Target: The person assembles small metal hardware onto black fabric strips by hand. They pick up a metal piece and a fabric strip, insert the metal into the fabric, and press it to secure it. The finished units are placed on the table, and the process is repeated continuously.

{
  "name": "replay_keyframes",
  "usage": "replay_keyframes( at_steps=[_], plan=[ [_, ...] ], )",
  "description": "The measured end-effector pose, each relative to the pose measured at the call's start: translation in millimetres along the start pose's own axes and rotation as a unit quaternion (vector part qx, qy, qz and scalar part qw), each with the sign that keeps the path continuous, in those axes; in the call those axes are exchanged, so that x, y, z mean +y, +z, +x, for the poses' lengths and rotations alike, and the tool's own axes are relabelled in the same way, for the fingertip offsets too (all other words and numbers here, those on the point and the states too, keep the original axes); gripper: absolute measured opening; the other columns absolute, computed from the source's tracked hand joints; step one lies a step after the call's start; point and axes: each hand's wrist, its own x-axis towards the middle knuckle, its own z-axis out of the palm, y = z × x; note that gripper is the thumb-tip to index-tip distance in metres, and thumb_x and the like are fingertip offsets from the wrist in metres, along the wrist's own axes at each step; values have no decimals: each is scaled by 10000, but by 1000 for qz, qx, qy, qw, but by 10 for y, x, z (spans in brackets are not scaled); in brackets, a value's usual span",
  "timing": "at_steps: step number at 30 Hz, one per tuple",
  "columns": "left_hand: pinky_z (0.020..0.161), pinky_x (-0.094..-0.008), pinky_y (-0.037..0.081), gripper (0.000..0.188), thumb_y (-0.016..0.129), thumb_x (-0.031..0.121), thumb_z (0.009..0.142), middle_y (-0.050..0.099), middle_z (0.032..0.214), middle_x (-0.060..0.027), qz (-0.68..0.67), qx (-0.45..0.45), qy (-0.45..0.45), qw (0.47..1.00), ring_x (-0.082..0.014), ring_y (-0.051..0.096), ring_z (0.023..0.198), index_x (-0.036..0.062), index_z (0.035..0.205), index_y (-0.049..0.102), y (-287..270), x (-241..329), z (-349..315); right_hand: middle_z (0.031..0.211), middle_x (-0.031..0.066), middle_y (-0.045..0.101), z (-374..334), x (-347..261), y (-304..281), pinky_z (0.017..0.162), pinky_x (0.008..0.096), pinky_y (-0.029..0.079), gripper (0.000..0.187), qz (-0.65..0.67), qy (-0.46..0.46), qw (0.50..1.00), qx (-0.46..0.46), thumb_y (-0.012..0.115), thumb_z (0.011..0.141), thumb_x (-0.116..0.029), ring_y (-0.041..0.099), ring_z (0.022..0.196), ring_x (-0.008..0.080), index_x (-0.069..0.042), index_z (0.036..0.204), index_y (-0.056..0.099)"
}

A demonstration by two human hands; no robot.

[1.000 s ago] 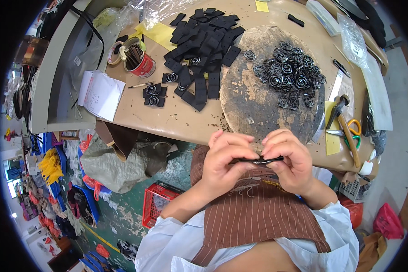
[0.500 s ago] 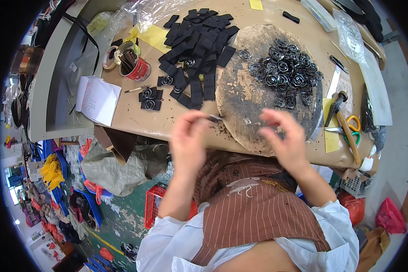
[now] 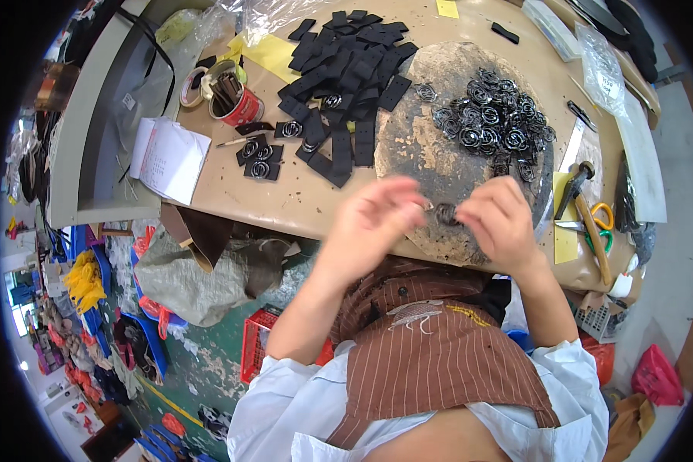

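My right hand point(image 3: 504, 223) is over the near right part of a round worn board point(image 3: 408, 158), its thumb and fingertips closed on a dark coiled wire ornament point(image 3: 445, 214). Facing it from the left, my left hand point(image 3: 373, 227) has its thumb and fingers apart with nothing visible between them, though its tips are slightly blurred. A heap of black coiled wire ornaments point(image 3: 493, 115) lies on the far right of the board. Left of the board spreads a pile of black fabric strips point(image 3: 346, 65) with small holes. Several strips nearby carry a coil, such as this strip point(image 3: 263, 171).
A red can point(image 3: 246, 109) of brown sticks, a tape roll point(image 3: 192, 88) and a notepad point(image 3: 173, 162) occupy the left side. At right lie a hammer point(image 3: 590, 223), scissors point(image 3: 602, 215) and a white bottle point(image 3: 622, 286). The table's near edge runs beside my apron.
My left hand has moved right and opened from its pinch on a small dark piece. My right hand, earlier open, now pinches a coil. A black strip now lies beside the can.
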Motion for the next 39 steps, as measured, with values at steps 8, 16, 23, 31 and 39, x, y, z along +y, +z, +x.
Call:
replay_keyframes(
  at_steps=[8, 16, 23, 31, 39],
  plan=[
    [705, -199, 496, 290, 625, -14, 820, 613, 951, -41, 27, -15, 12, 999, -72, 600, 808, -17, 1106, 579, 319, -62, -123, 761, 61, 545, -32, -176, 70, 639, 327, 452, 156, 22, 26, 997, 69, 722, 675, -83, 541, 722, 248, -59, 777, 607],
    [718, -209, 517, 253, 607, -35, 828, 644, 943, -86, -31, 39, -21, 999, -93, 624, 800, -42, 1081, 596, 303, -114, -112, 836, 59, 588, 26, -136, 3, 696, 326, 456, 314, 156, 101, 983, -2, 750, 663, -139, 550, 783, 243, -54, 947, 646],
    [728, -224, 529, 251, 600, -26, 836, 656, 938, -102, -35, -15, -55, 998, -117, 638, 811, -51, 1086, 594, 317, 6, -150, 828, 23, 593, 36, -23, -100, 659, 308, 460, 362, 158, -4, 986, -45, 788, 609, -195, 556, 745, 208, -103, 944, 684],
    [729, -212, 520, 243, 571, -42, 831, 659, 948, -108, 70, -28, -66, 995, -104, 633, 827, -57, 1072, 600, 358, 40, -190, 693, 14, 561, -18, 22, -121, 562, 290, 437, 256, 217, 27, 971, -92, 809, 607, -186, 538, 642, 177, -91, 811, 685],
    [632, -268, 505, 171, 676, 10, 764, 640, 814, -57, 368, -6, 219, 904, -167, 632, 735, 33, 933, 663, 294, -39, -141, 664, 35, 581, -103, -46, -69, 544, 270, 425, 192, 270, 131, 949, -93, 797, 625, -118, 551, 632, 167, -48, 756, 676]
  ],
)
